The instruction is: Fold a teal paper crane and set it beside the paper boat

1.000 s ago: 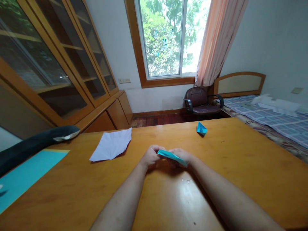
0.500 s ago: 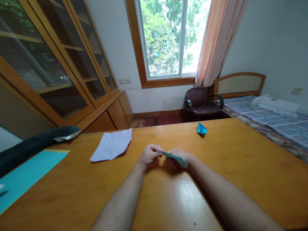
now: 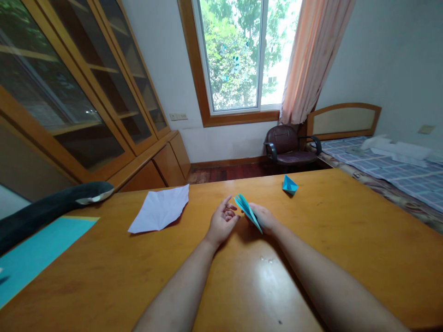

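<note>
So the right hand (image 3: 263, 218) has a pinch on a folded teal paper (image 3: 249, 213), which sits just above the middle of the wooden desk (image 3: 349, 244), tilted, with its layers fanning apart a bit at the far end. Can't really see the fingers tucked behind it. Left hand (image 3: 221, 224) is right next to it, fingers loosely curled and not gripping anything. Past the hands, off to the right near the desk's far edge, there's a little blue folded piece (image 3: 289, 185). Over on the left lies a creased white sheet (image 3: 160, 210), and further left a flat turquoise sheet (image 3: 44, 251) with a long dark thing (image 3: 55, 201) beside it. Brown armchair (image 3: 284, 142) is parked beyond the desk, under the pinkish curtain (image 3: 316, 55).
</note>
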Available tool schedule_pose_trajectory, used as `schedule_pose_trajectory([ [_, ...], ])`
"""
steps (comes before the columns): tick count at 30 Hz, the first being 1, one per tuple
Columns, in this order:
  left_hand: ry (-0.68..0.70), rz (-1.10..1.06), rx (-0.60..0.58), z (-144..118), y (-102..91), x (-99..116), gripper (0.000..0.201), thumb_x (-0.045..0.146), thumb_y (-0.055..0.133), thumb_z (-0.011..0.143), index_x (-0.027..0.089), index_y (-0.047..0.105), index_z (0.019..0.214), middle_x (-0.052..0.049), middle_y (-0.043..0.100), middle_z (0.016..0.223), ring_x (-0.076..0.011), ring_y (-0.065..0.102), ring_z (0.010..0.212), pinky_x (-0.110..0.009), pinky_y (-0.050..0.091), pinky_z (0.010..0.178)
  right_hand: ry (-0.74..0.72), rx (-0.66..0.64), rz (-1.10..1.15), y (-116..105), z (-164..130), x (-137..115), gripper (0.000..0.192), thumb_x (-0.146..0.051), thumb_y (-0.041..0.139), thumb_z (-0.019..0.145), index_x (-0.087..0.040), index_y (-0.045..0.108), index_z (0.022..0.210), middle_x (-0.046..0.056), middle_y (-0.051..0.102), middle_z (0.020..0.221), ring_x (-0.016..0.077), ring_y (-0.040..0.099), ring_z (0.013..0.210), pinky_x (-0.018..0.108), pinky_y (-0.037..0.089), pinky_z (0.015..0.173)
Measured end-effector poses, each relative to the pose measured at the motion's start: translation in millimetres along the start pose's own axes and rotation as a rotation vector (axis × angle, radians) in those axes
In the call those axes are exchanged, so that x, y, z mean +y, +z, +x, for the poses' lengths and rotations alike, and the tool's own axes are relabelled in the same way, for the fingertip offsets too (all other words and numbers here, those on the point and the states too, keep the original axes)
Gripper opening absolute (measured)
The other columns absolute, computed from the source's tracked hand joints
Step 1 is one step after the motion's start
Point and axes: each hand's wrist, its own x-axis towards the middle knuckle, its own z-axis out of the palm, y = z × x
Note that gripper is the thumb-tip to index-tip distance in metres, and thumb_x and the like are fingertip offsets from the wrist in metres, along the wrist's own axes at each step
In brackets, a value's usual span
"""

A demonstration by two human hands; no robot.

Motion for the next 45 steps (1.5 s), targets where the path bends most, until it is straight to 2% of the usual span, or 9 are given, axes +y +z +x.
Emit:
schedule_pose_trajectory([
  [6,0.101,0.107,-0.094,-6,4.7,-6,0.069,0.016,0.067,0.07,0.024,0.038,0.133,-0.006,0.06,0.109,-0.011,0.062,0.08,-0.023,0.051,0.073,-0.079,-0.09,0.046,1,2,1,0.035,-0.027,0.051,0.071,-0.02,0.071,0.098,0.004,0.071,0.104,0.0233,0.06,0.099,0.038,0.043,0.094],
  [14,0.172,0.35,-0.238,-7,1.1,9,0.022,0.015,0.062,0.073,0.017,0.064,0.095,-0.004,0.069,0.091,-0.017,0.062,0.081,-0.027,0.049,0.076,-0.065,-0.05,0.011,0,2,8,0.048,-0.015,0.047,0.059,-0.022,0.068,0.102,0.002,0.07,0.101,0.0217,0.061,0.096,0.037,0.047,0.091],
  [19,0.205,0.532,-0.216,-5,-6.1,11,0.015,0.006,0.056,0.069,0.016,0.066,0.076,0.0,0.066,0.073,-0.0138,0.058,0.066,-0.024,0.046,0.066,-0.124,0.027,-0.063,-6,5,17,0.056,-0.009,0.046,0.055,-0.022,0.066,0.107,0.003,0.068,0.11,0.0234,0.059,0.106,0.041,0.042,0.1],
  [23,0.273,0.658,-0.193,-2,-11.0,9,0.024,0.001,0.053,0.066,0.017,0.068,0.073,-0.001,0.068,0.072,-0.0144,0.06,0.067,-0.025,0.045,0.066,-0.225,0.078,-0.219,-9,4,16,0.059,-0.007,0.047,0.057,-0.021,0.064,0.112,0.005,0.066,0.112,0.0236,0.058,0.107,0.043,0.041,0.1],
  [28,0.323,0.779,-0.154,1,-15.0,12,0.024,0.003,0.056,0.069,0.018,0.072,0.08,-0.004,0.072,0.081,-0.0172,0.064,0.074,-0.027,0.048,0.072,-0.505,0.078,-0.538,-10,0,7,0.058,-0.007,0.052,0.065,-0.023,0.059,0.121,0.007,0.063,0.117,0.0242,0.056,0.11,0.044,0.039,0.102],
  [34,0.32,0.964,-0.077,3,-21.4,10,0.025,0.007,0.058,0.073,0.018,0.073,0.09,-0.006,0.073,0.087,-0.0196,0.065,0.081,-0.03,0.051,0.078,-0.705,0.156,-0.884,-9,-4,1,0.074,-0.005,0.051,0.069,-0.022,0.041,0.14,0.012,0.049,0.134,0.0275,0.044,0.124,0.048,0.037,0.105],
  [39,0.307,1.114,-0.005,5,-27.6,7,0.026,0.01,0.058,0.075,0.017,0.072,0.096,-0.009,0.072,0.093,-0.022,0.066,0.085,-0.033,0.052,0.081,-0.786,0.215,-1.061,-9,-8,-3,0.069,-0.005,0.049,0.072,-0.024,0.044,0.138,0.011,0.054,0.115,0.0248,0.052,0.104,0.04,0.046,0.091],
  [42,0.315,1.181,0.006,5,-30.1,6,0.026,0.011,0.057,0.076,0.017,0.072,0.097,-0.008,0.072,0.093,-0.0227,0.066,0.086,-0.033,0.052,0.081,-0.723,0.146,-1.156,-8,-10,-8,0.062,-0.005,0.046,0.075,-0.024,0.05,0.134,0.007,0.06,0.096,0.02,0.056,0.083,0.03,0.048,0.075],
  [45,0.312,1.215,0.003,5,-31.3,7,0.027,0.012,0.057,0.076,0.018,0.072,0.098,-0.008,0.072,0.092,-0.0229,0.066,0.087,-0.033,0.052,0.082,-0.634,0.131,-1.204,-7,-12,-12,0.047,-0.008,0.048,0.078,-0.023,0.06,0.12,0.004,0.065,0.086,0.0176,0.057,0.076,0.026,0.043,0.068],
])
